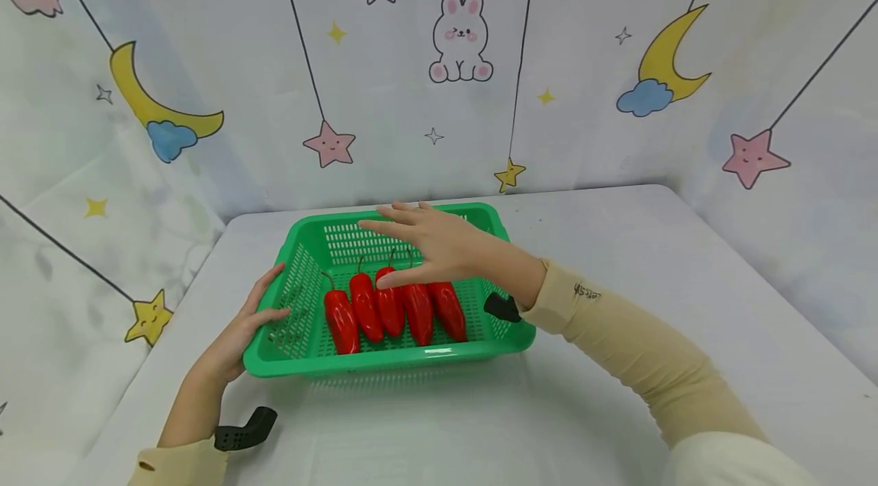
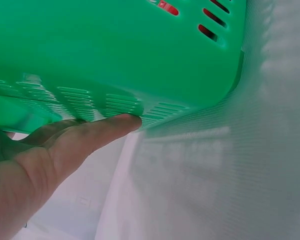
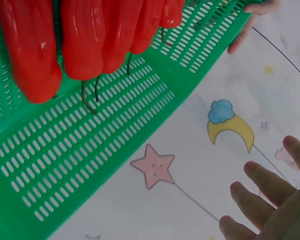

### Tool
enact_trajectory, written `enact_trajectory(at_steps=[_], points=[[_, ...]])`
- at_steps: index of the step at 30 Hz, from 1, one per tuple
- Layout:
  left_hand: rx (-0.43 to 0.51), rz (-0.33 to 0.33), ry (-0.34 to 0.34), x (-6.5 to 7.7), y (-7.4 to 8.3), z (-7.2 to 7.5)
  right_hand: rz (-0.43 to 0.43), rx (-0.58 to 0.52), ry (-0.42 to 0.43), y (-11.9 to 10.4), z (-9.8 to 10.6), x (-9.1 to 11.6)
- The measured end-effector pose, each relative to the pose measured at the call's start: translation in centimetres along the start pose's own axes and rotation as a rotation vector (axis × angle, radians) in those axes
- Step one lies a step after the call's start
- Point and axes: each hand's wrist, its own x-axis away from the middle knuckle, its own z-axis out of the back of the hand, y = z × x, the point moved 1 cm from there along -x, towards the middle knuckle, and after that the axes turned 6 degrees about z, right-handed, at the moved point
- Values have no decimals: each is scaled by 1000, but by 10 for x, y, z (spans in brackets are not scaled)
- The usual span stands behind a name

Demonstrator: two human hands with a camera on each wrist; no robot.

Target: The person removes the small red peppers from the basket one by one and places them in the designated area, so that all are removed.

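Beyond the white table (image 1: 652, 257), a fabric backdrop (image 1: 590, 151) printed with moons, stars, clouds and a rabbit; at the wrists, beige sleeves (image 1: 638, 364) and black mounts (image 1: 245, 430). In the way of the head view, the right hand (image 1: 439, 242), fingers spread and nothing held, above the green plastic basket (image 1: 391, 360), covering part of its far wall and the upper ends of the rightmost peppers. At the basket's left rim, the left hand (image 1: 240, 334), gripping with thumb over the edge and fingers along the outer wall. On the table, toward its far edge: the basket, long axis running left to right. Inside it, side by side: five red peppers (image 1: 389, 311), long axes running near to far, stems (image 3: 83, 92) pointing away toward the backdrop, slightly leftward at the leftmost
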Motion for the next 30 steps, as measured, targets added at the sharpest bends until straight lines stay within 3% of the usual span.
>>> enact_trajectory(at_steps=[30], points=[[1,2,-14,1,-1,0,52,26,-116,-15,-37,-47]])
